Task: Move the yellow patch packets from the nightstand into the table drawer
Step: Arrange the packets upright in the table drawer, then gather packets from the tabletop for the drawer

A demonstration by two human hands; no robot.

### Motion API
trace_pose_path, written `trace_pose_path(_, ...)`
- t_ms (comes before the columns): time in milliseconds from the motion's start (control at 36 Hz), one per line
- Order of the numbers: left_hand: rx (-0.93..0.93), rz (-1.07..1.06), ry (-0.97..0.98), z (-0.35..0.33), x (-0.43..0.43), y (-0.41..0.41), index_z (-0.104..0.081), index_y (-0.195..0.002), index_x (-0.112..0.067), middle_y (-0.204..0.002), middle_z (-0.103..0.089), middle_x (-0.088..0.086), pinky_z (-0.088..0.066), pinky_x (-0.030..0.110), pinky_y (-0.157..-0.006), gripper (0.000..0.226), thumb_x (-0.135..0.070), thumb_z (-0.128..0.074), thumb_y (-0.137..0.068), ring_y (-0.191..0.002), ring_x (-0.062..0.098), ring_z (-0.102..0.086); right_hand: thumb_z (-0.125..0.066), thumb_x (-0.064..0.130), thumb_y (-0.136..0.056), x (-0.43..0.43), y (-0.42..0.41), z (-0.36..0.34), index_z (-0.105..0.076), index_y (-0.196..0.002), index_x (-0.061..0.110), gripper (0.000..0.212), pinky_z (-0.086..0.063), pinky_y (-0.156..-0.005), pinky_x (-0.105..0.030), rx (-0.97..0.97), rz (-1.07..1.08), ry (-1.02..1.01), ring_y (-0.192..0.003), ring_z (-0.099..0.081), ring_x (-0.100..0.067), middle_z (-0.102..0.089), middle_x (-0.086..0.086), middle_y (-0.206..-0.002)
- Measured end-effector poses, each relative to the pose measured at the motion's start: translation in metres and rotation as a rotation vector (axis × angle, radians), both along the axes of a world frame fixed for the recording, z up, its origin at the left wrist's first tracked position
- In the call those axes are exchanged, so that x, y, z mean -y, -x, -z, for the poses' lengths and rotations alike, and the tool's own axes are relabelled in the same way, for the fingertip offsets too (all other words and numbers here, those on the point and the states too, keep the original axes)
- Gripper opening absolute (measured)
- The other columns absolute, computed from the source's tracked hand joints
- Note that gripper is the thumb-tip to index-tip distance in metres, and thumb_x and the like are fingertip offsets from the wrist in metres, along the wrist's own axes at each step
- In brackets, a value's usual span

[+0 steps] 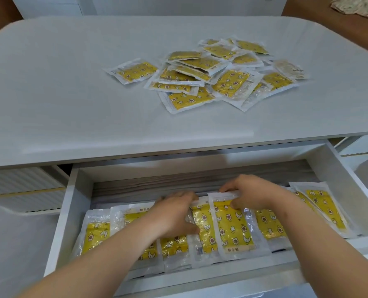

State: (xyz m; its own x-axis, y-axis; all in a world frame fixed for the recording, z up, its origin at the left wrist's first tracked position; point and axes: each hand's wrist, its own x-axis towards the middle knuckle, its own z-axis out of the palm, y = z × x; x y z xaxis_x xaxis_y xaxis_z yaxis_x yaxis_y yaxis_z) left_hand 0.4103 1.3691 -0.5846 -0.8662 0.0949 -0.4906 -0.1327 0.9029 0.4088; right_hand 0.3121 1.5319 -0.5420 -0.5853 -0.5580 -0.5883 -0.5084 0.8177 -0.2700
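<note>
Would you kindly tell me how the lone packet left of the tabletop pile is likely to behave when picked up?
The lone packet lies thin and flat, so probably light. Its glossy clear wrapper looks slippery and may slide if pushed. A similar drawer packet, pinched by the right hand, holds its shape, suggesting only slight flop.

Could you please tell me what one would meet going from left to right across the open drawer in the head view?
In order: leftmost yellow patch packet → left hand → right hand → rightmost yellow patch packet.
</note>
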Motion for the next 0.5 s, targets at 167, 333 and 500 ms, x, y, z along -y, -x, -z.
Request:
trace_pose_path(167,-0.05,0.013,-0.01,-0.004,0.004,0.001,-0.022,-0.145,-0.03,-0.151,-0.029,-0.008,-0.032,0.034,-0.109,0.077,-0.043,-0.065,-0.082,-0.133,0.015,-0.037,-0.059,0.02,-0.088,0.002,-0.001,0.003,-0.038,-0.141,0.027,0.058,-0.037,-0.097,-0.023,0.011,0.013,0.072,-0.125,-0.046,-0.014,-0.046,0.004,-0.141)
trace_pose_path(333,-0.556,-0.121,-0.199,-0.051,0.011,-0.001,-0.052,-0.127,-0.027,-0.116,-0.057,-0.015,-0.041,0.017,-0.095,0.035,-0.018,-0.051,-0.094,-0.108,-0.001,-0.052,-0.06,0.024,-0.088,0.001,-0.01,-0.007,-0.064,-0.114,0.022,0.027,-0.051,-0.086,-0.029,-0.225,0.286,0.615,-0.087,-0.061,-0.007,-0.065,0.012,-0.092)
trace_pose_path(500,-0.954,-0.283,-0.262,-0.098,0.025,0.022,-0.066,-0.096,-0.015,-0.082,-0.055,-0.022,-0.04,0.012,-0.068,0.033,-0.01,-0.037,-0.082,-0.075,-0.003,-0.056,-0.052,0.026,-0.085,0.014,-0.012,-0.042,-0.07,-0.093,0.013,0.023,-0.049,-0.064,-0.026,-0.684,0.343,1.018,-0.069,-0.058,-0.009,-0.058,0.016,-0.077)
